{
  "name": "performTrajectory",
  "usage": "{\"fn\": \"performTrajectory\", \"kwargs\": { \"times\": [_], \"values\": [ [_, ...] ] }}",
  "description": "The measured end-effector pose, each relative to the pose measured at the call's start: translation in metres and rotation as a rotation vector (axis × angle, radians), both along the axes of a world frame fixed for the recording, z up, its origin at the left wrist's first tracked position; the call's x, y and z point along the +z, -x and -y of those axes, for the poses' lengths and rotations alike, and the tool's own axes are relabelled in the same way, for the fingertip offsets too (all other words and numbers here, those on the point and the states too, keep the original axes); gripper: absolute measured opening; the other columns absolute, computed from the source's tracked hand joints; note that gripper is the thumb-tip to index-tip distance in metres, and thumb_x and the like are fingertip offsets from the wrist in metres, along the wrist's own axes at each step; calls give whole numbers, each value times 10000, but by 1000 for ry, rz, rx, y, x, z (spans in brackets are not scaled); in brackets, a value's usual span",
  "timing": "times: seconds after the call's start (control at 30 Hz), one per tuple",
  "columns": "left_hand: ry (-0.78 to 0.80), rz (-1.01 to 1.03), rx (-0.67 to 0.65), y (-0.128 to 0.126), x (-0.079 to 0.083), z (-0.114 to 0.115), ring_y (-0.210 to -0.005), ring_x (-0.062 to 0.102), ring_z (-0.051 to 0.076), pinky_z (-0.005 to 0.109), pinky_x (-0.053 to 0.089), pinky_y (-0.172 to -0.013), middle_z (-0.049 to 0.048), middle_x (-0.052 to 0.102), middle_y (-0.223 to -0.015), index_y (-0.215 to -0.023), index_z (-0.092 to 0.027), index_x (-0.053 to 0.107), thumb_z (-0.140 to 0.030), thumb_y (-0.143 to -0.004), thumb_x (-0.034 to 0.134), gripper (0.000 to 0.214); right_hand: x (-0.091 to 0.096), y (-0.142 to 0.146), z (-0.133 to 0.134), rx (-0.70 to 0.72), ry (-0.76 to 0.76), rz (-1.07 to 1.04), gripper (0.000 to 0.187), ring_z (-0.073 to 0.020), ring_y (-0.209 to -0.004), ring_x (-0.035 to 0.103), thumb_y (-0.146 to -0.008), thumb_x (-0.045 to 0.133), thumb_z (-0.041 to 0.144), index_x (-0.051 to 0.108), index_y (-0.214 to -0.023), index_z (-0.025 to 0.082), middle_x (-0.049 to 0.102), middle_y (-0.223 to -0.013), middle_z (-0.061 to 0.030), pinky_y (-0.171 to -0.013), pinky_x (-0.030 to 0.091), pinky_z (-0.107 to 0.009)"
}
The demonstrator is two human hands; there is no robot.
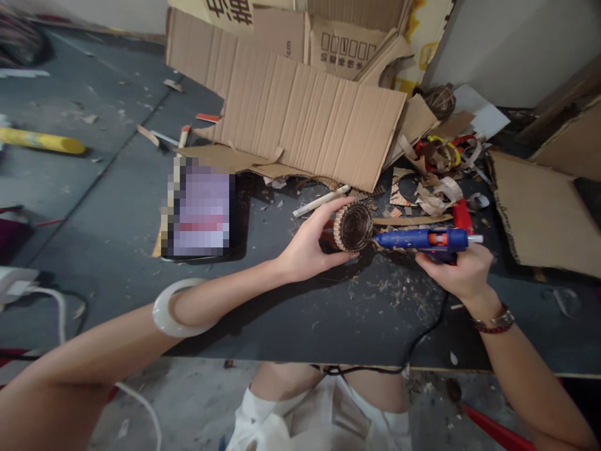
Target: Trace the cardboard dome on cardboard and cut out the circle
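My left hand (312, 244) grips a small round cup of corrugated cardboard (339, 230) between thumb and fingers, its hollow side turned toward me. In my right hand (462, 272) is a blue hot glue gun (404, 238), with a clear glue stick poking out of its back end. The gun's nozzle points left and is at the cup's lower right rim; whether it touches cannot be made out. A black cord (425, 341) runs down from the gun over the table's front edge. Just behind the cup lies a whitish stick (322, 200).
Large cardboard sheets (300, 116) lie across the back. A tablet-like device with a blurred screen (204, 210) is at the left. Paper scraps and strips (439, 194) pile up at the right, beside another cardboard piece (539, 210). A yellow tool handle (44, 140) lies far left.
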State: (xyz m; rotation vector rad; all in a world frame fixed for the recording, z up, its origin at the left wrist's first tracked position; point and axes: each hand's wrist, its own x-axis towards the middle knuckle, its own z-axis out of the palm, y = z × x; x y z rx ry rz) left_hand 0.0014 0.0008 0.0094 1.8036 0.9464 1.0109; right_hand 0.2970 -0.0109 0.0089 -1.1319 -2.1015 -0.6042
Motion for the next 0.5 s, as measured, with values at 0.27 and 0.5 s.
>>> {"fn": "performTrajectory", "kwargs": {
  "times": [0.27, 0.5],
  "values": [
    [0, 0, -23, 1, -1, 0, -1146, 610, 276, 428, 580, -921, 108, 442, -1450, -1405, -283, 377, -239, -713, 778, 801, -4, 0, -2, -69, 12, -18, 183, -180, -544, 621, -713, 706, 317, 637, -823, 189, 639, -622, -19, -521, 498, -281],
    [6, -1, -23, 1, 0, 0, -1103, 629, 267, 417, 595, -881, 108, 476, -1420, -1402, -280, 380, -243, -709, 780, 802, -4, -1, 2, -12, 108, 14, 266, -180, -573, 632, -725, 714, 369, 645, -907, 188, 668, -690, -32, -538, 507, -282]
  ]
}}
